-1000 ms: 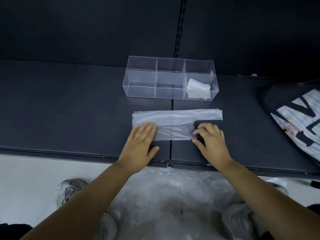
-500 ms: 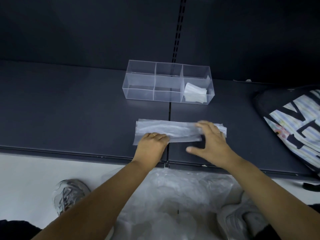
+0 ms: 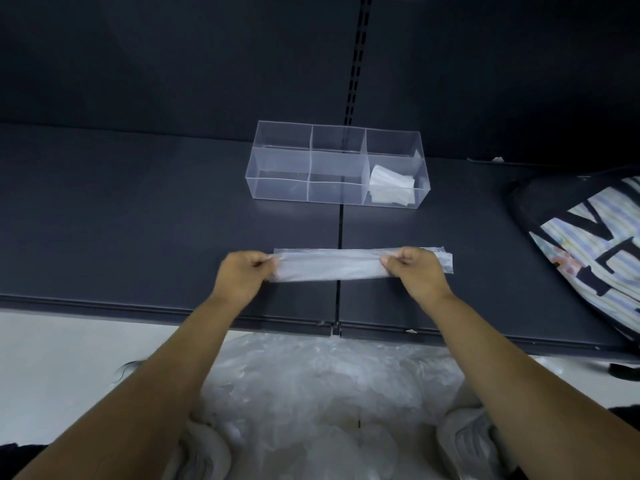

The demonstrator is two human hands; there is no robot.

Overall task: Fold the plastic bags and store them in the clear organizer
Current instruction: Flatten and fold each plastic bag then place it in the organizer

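A translucent plastic bag (image 3: 332, 268), folded into a long narrow strip, lies across the dark shelf (image 3: 138, 216) near its front edge. My left hand (image 3: 242, 275) pinches the strip's left end. My right hand (image 3: 415, 271) pinches it near the right end, where a short tail sticks out past my fingers. Behind the strip stands the clear organizer (image 3: 277, 161) with its divided compartments. A folded white bag (image 3: 391, 187) sits in its front right compartment; the other compartments look bare.
A black bag with striped fabric and large letters (image 3: 588, 251) lies at the shelf's right end. Below the shelf edge, a heap of loose plastic bags (image 3: 322, 403) rests between my shoes (image 3: 467, 441) on the pale floor.
The bag has gone from a wide band to a narrower strip. Both hands moved from lying flat on it to pinching its ends, and moved further apart.
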